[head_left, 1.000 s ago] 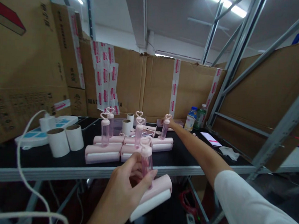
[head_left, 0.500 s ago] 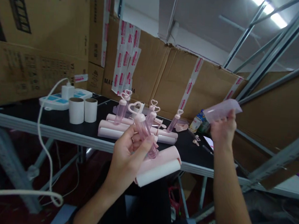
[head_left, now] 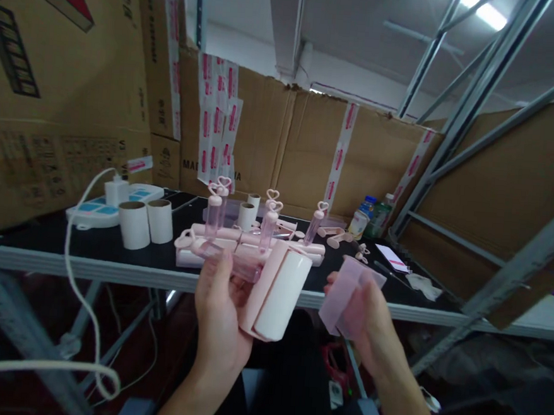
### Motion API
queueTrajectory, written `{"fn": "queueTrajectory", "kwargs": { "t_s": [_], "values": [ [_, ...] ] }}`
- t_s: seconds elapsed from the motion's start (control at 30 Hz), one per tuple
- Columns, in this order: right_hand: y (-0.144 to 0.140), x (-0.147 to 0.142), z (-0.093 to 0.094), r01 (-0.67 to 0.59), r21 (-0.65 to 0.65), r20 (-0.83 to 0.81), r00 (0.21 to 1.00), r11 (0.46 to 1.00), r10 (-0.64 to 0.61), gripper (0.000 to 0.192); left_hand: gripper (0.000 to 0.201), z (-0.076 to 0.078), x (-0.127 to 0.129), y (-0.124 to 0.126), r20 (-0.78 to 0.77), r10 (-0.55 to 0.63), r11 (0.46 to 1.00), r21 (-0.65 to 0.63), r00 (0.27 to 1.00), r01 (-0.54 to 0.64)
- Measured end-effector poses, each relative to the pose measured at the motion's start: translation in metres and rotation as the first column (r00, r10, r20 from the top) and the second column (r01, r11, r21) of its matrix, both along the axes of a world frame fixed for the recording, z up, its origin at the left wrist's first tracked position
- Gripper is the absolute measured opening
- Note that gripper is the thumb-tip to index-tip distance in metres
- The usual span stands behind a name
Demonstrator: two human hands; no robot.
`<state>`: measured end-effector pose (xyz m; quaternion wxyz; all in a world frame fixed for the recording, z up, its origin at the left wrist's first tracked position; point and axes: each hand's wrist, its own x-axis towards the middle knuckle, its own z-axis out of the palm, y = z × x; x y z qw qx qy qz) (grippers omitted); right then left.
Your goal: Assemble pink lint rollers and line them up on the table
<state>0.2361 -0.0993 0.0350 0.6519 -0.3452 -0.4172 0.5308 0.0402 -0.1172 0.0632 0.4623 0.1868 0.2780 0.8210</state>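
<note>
Two hands up in front of the table edge (head_left: 111, 265), both full. Left hand (head_left: 220, 311) wrapped around a pink lint roller (head_left: 271, 292), fingers closed on its clear handle, thumb laid across the top. White roll jutting out to the right of those fingers, long axis tilted up and away, handle with its heart-shaped end pointing off to the left. Right hand (head_left: 369, 315) pinching a translucent pink cover (head_left: 347, 294), fingers curled behind it, thumb in front, open side apparently turned toward the roll. Cover just right of the roll, near but apart, with the right hand plainly closer to it. Beyond the fingertips, more finished rollers (head_left: 256, 237) standing on the table, cardboard tubes (head_left: 145, 223) off to the left.
</note>
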Motion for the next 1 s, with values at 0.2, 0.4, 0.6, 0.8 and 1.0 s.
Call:
{"fn": "queueTrajectory", "kwargs": {
  "t_s": [0.2,0.4,0.6,0.8,1.0],
  "values": [
    [-0.006,-0.026,0.003,-0.200,-0.078,-0.167,0.968,0.977,0.185,0.063,0.029,-0.007,0.010,0.000,-0.089,0.083,0.996,0.046,0.993,-0.079],
    [-0.016,-0.044,-0.003,-0.124,-0.022,-0.210,0.971,0.992,0.116,0.055,0.027,-0.007,0.018,-0.003,-0.181,0.153,0.984,0.117,0.971,-0.134],
    [-0.028,-0.057,-0.003,-0.126,0.012,-0.215,0.969,0.992,0.125,0.057,0.020,-0.014,0.029,-0.005,-0.254,0.250,0.963,0.162,0.935,-0.213],
    [-0.026,-0.052,-0.005,-0.050,-0.014,-0.183,0.982,0.999,0.047,0.055,0.020,-0.018,0.038,-0.005,-0.334,0.243,0.960,0.216,0.911,-0.177],
    [-0.022,-0.045,-0.002,-0.045,-0.010,-0.180,0.983,0.999,0.042,0.054,0.016,-0.019,0.037,-0.001,-0.237,0.214,0.963,0.216,0.948,-0.164]
  ]
}}
